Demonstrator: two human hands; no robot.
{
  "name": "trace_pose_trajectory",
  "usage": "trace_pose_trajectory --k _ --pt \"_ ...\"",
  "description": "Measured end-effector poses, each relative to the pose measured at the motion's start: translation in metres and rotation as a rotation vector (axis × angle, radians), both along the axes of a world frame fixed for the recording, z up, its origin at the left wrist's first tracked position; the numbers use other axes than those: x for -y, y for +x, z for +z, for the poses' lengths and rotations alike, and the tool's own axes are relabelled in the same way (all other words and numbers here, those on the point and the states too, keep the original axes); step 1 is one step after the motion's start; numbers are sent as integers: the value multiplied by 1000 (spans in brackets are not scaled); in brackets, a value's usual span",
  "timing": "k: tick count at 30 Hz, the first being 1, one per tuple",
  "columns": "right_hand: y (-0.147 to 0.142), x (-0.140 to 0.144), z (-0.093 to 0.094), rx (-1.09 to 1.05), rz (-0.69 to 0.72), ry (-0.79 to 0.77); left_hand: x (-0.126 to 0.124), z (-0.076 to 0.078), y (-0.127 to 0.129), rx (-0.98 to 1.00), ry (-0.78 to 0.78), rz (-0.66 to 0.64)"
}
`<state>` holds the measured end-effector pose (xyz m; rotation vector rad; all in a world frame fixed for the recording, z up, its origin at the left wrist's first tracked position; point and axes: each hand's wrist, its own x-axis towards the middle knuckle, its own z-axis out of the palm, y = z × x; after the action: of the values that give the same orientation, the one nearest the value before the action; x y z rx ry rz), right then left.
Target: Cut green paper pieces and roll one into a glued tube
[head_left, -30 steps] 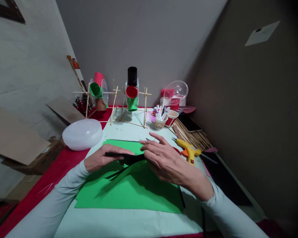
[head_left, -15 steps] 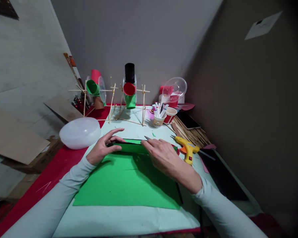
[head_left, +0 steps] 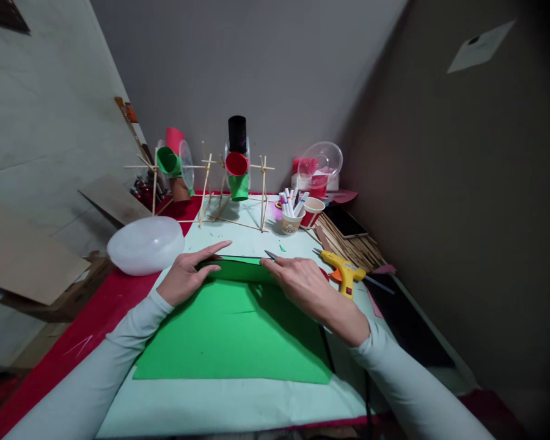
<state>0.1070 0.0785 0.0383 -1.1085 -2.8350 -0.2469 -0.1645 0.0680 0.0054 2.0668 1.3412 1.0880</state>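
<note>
A green paper sheet (head_left: pixel 233 336) lies flat on the pale table cover (head_left: pixel 220 403), with a dark sheet edge showing under its far and right sides. My left hand (head_left: pixel 187 275) presses on the far left edge of the green sheet, fingers stretched out. On the far right part of that edge rests my right hand (head_left: pixel 305 284), fingers flat. Both hands touch the paper stack; neither lifts it.
A yellow glue gun (head_left: pixel 343 272) and scissors lie just right of my right hand. A white dome bowl (head_left: pixel 144 244) sits at left. Behind stand a stick frame with paper cones (head_left: pixel 231 183), a cup of markers (head_left: pixel 291 220), wooden sticks (head_left: pixel 355 247) and a phone.
The black paper piece that both hands held above the green sheet is down and out of sight. Both hands have moved to the sheet's far edge and flattened.
</note>
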Motion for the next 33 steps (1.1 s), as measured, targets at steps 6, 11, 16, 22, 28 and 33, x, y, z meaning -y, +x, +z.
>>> trace_pose_trajectory --k 6,11,16,22,28,33 --pt "-3 8 -3 -70 121 -9 12 15 32 -374 274 -18" --pt "-2 6 -5 -258 145 -74 10 10 35 -359 187 10" --pt "11 -14 0 -498 -29 -107 2 26 -4 -9 208 331" --pt "-3 -18 -30 -358 39 -223 -7 33 -31 568 73 459" --pt "-13 -23 -53 -240 91 -241 -15 23 -29 990 -139 386" --pt "-13 -31 -48 -223 101 -251 -17 8 -13 1081 -300 318"
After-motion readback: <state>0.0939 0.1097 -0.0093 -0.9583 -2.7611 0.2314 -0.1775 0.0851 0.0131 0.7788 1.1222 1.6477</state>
